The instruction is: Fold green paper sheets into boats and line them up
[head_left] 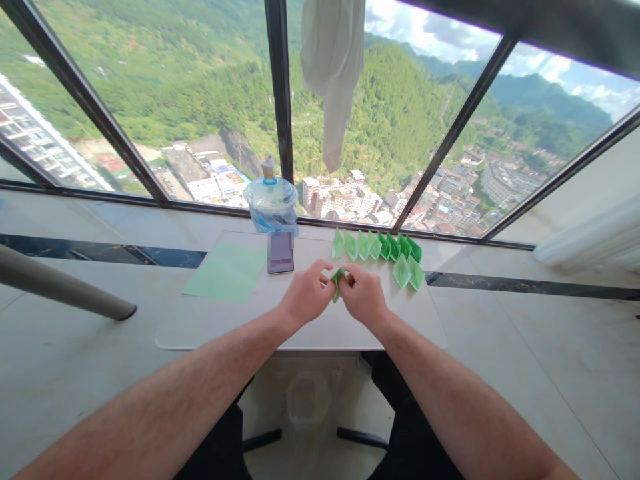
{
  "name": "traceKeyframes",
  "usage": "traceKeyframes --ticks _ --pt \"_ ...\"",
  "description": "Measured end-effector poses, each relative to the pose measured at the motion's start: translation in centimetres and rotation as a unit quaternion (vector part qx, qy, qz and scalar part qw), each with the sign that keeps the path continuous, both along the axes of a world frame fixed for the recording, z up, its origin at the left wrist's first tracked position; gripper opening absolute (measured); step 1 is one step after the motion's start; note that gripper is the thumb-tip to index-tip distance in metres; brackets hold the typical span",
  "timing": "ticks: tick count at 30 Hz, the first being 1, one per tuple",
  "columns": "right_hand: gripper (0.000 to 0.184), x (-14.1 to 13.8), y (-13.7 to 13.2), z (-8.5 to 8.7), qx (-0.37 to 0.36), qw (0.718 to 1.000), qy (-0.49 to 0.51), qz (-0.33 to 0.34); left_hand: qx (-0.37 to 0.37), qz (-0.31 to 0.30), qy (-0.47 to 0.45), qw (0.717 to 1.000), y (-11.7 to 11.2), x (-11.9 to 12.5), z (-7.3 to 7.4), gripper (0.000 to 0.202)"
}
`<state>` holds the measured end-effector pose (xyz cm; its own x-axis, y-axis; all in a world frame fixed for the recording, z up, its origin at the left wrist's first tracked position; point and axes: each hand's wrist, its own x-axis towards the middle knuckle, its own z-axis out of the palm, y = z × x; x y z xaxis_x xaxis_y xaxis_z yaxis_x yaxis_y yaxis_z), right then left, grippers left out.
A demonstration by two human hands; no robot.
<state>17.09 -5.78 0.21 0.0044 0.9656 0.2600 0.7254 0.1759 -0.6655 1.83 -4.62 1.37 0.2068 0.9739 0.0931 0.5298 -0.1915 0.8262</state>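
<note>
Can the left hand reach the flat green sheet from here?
Probably yes: between the left hand and the green sheet lies white tabletop, with the phone beyond that path. But that hand pinches folded paper, which the right hand would likely need to hold alone.

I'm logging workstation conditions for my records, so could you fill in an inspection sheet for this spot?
Surface: low white table with rounded corners.
Work items: flat green paper at left; folded green pieces at right, a row of lighter and darker ones, with two more nearer the person; a partly hidden green piece in hand.
Clutter: phone near the far edge, in front of a clear water bottle.
Hands: left hand and right hand both pinch the piece.
Cables: nothing seen.
Surroundings: dark-framed windows over hills and buildings; hanging white cloth.
</note>
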Motion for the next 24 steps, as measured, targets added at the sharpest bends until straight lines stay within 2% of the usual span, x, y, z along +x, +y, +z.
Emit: traceKeyframes --ticks 6,10,14,20,24 --pt "0.030 -0.1 -0.1 0.3 -0.016 0.997 -0.072 0.006 -0.007 -0.032 0.023 0.999 0.3 0.4 -0.6 0.040" --pt "0.028 -0.4 0.0 0.6 -0.032 0.989 -0.142 -0.023 0.025 -0.028 0.026 0.999 0.3 1.0 -0.9 0.046" --pt "0.027 -0.9 0.1 0.7 -0.043 0.979 -0.197 -0.032 0.028 -0.004 0.020 0.999 0.3 1.2 -1.1 0.041" --pt "0.026 -0.9 0.1 0.7 -0.027 0.977 -0.206 -0.053 0.023 0.037 0.009 0.999 0.4 1.3 -1.3 0.033" --pt "0.026 -0.8 0.2 0.5 -0.010 0.980 -0.192 -0.046 0.027 0.023 -0.015 0.999 0.5 1.2 -1.5 0.034"
